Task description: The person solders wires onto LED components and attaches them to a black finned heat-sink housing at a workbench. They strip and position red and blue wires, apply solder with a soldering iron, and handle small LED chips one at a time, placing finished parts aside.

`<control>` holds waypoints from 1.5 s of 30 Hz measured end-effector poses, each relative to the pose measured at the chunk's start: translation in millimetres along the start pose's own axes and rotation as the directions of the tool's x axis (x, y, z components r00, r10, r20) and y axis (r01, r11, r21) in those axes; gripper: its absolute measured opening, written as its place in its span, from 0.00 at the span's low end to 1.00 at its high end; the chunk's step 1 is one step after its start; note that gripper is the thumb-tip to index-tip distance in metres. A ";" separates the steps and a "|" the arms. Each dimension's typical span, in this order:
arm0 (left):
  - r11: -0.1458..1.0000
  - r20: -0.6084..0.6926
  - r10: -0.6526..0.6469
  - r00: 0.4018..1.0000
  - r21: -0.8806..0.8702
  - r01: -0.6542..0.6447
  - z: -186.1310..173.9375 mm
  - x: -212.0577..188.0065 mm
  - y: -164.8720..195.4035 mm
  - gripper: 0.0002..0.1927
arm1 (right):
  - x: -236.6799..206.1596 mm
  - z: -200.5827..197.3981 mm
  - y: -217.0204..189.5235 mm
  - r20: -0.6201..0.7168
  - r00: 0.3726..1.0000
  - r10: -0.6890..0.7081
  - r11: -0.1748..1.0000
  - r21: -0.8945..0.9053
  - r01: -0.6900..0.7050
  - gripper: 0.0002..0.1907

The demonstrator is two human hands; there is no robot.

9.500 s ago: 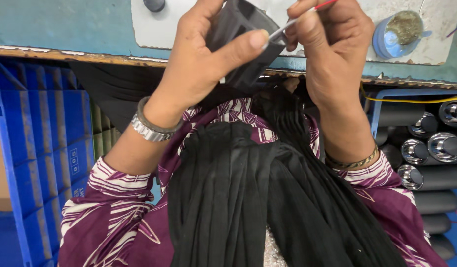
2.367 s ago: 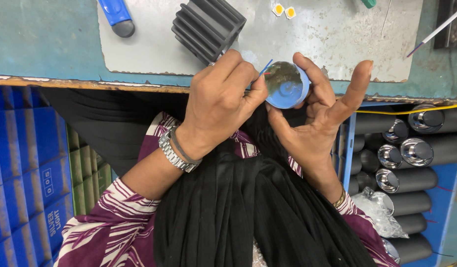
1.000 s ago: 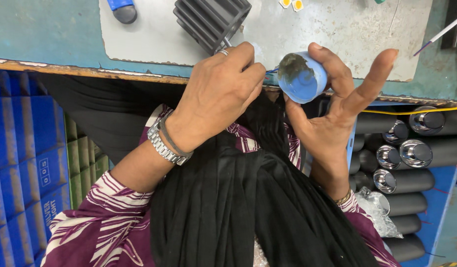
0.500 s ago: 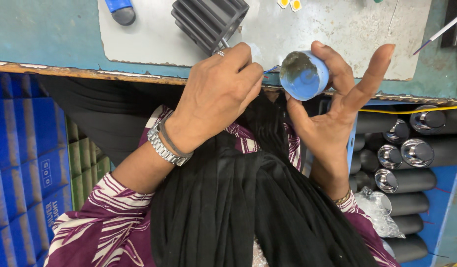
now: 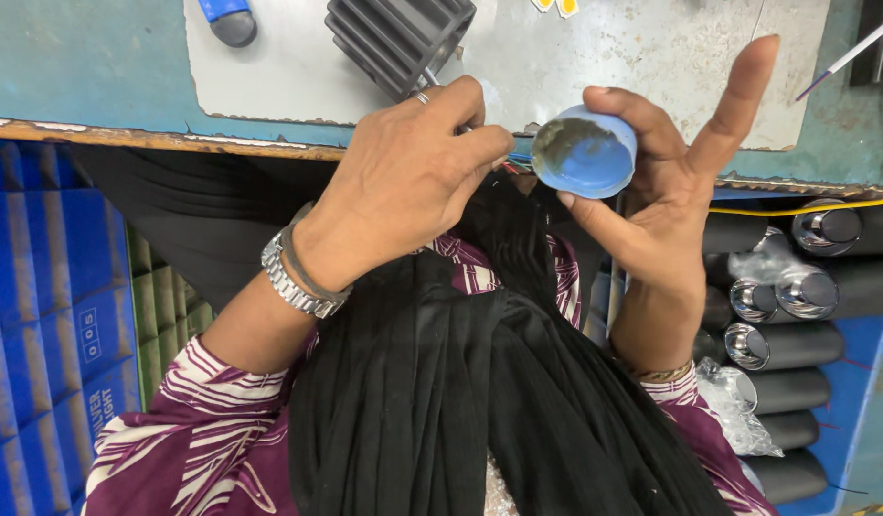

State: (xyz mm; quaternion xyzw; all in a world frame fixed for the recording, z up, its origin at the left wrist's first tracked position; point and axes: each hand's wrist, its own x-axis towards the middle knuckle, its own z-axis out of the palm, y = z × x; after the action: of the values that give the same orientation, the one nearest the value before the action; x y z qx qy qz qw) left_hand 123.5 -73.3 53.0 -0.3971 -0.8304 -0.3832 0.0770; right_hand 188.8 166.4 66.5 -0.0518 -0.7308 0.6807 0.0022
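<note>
At frame centre, the right hand pinches a tilted blue cap whose grey paste might spill, while the left hand closes on a thin tool.

Worn blue-green tabletop with a grey metal sheet laid on it.
Blue-handled tool at the top edge; blue plastic crates lower left; black cylinders with chrome caps stacked at right under a yellow cable.
</note>
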 end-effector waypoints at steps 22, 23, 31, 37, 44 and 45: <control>0.999 -0.015 -0.011 1.000 -0.043 0.010 -4.4 2.4 1.1 0.04 | 2.1 -6.5 -4.6 0.050 0.999 -0.008 0.993 0.122 0.002 0.72; 0.999 -0.024 -0.006 1.000 -0.047 0.005 -4.2 2.4 0.2 0.04 | 2.0 -5.3 -3.9 0.053 0.999 -0.014 0.989 0.148 0.006 0.72; 0.999 -0.106 0.021 0.994 0.029 -0.018 5.6 -0.3 -4.2 0.04 | -2.5 -30.2 26.6 -0.147 0.965 -0.217 0.972 -0.126 0.199 0.66; 0.999 -0.195 0.021 0.981 0.050 -0.011 -1.0 7.7 -36.4 0.04 | 16.3 -75.3 57.3 -0.235 0.839 -0.491 0.715 -0.658 0.234 0.56; 0.993 -0.120 0.000 0.993 0.113 0.013 -17.3 21.1 -47.9 0.06 | 31.2 -50.7 48.8 -0.108 0.706 -0.700 0.503 -0.776 0.380 0.45; 0.994 -0.115 0.006 0.993 0.112 0.006 -18.9 23.2 -47.2 0.06 | 33.7 -42.1 45.2 -0.107 0.724 -0.681 0.544 -0.736 0.403 0.40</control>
State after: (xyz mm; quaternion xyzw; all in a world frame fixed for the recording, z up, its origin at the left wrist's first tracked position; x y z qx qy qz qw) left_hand 70.7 -90.9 49.0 -0.3694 -0.8447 -0.3584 0.1468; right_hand 161.6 214.0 22.3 0.0536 -0.8855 0.3111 0.3408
